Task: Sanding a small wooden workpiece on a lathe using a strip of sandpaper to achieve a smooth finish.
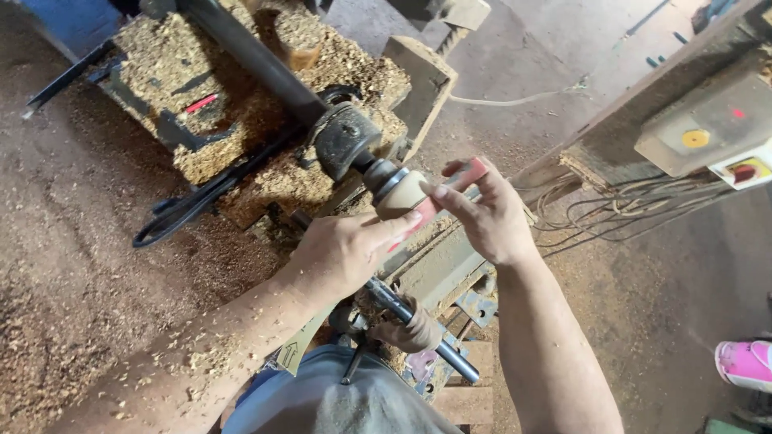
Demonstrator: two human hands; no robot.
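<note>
A small pale wooden piece (pixel 400 191) is mounted on the dark chuck (pixel 347 141) of a wood lathe. A red strip, likely sandpaper (pixel 447 195), is stretched against the wooden piece. My left hand (pixel 342 253) pinches the strip's lower end below the piece. My right hand (pixel 482 213) pinches its upper end to the right of the piece. Sawdust sticks to my left forearm.
Wood shavings (pixel 265 169) cover the lathe bed and the floor. A black belt (pixel 189 205) hangs at the left. A metal tool with a wrapped handle (pixel 418 325) lies below my hands. At the right is a switch box (pixel 708 128) with loose wires. A pink shoe (pixel 744 363) is at the far right.
</note>
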